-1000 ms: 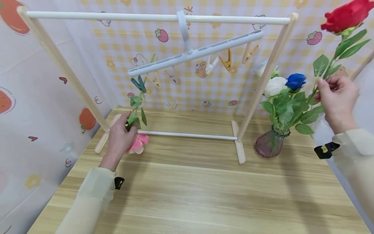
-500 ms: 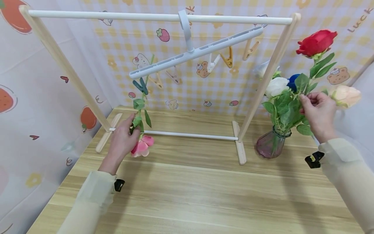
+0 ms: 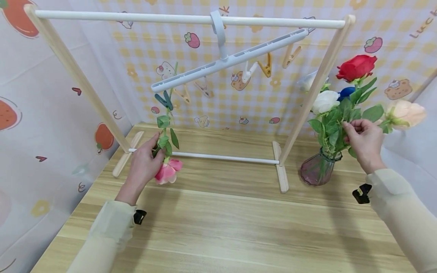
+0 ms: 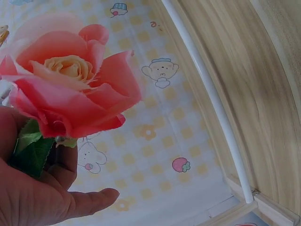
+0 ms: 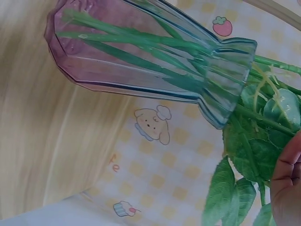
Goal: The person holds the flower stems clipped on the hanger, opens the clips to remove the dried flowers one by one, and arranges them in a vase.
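Observation:
An upside-down pink rose [image 3: 168, 172] hangs from a teal clip [image 3: 164, 100] at the low left end of a tilted grey-blue hanger [image 3: 228, 62]. My left hand [image 3: 142, 161] holds its stem and leaves just above the bloom. In the left wrist view the rose's petals [image 4: 75, 99] cover part of the fingers. On the right, my right hand [image 3: 366, 142] pinches the leafy stem of a red rose [image 3: 356, 68], over the mouth of a glass vase [image 3: 315, 170]. Several green stems stand inside the vase in the right wrist view.
A wooden rack with a white top bar [image 3: 136, 18] carries the hanger. Other clips [image 3: 266, 66] hang along it. A white rose [image 3: 325, 101], a blue rose [image 3: 346, 93] and a peach rose [image 3: 406, 113] surround the right hand. A patterned cloth stands behind.
The right hand has brought the red rose left and down to the vase. The left hand and the pink rose have shifted slightly right and down.

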`<state>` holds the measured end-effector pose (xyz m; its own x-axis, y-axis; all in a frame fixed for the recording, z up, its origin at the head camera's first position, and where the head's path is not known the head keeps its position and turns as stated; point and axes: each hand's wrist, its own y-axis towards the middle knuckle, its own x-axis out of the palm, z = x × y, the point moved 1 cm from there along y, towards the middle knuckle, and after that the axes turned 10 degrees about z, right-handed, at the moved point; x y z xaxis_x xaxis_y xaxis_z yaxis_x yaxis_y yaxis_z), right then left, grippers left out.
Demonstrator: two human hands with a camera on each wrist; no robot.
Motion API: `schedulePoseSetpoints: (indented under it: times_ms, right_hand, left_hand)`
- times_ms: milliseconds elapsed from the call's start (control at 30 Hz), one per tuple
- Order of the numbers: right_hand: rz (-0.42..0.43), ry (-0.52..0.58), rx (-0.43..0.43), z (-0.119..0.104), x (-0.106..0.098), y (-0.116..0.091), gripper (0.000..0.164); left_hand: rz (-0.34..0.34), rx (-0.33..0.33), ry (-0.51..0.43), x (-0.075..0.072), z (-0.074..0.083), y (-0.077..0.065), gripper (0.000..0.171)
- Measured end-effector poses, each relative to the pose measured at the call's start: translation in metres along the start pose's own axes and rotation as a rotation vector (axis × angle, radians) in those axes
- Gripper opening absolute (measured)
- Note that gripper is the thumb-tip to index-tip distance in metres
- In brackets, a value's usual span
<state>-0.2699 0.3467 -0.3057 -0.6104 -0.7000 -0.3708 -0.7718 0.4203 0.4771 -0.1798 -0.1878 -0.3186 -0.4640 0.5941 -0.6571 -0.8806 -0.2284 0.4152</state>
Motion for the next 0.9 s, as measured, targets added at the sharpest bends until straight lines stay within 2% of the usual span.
schedulePoseSetpoints:
  times_ms: [267,467,700,900]
  right_hand:
    - [0.019,-0.019,-0.027,0.003,0.006,-0.007,0.019]
    - [-0.033,-0.038,-0.006,0.007,0.008,-0.012,0.016]
    - [-0.079,-0.007,0.008,0.011,0.009,-0.014,0.015]
    - [-0.089,-0.128,-0.037,0.011,0.009,-0.017,0.025]
  left_hand:
    - [0.036,0.013,0.004,0.0,0.0,-0.002,0.053]
    - [0.048,0.007,0.01,0.0,0.0,-0.004,0.054]
    - [0.048,0.007,0.006,0.0,0.001,-0.004,0.054]
    - [0.056,0.022,0.003,0.001,0.002,-0.005,0.054]
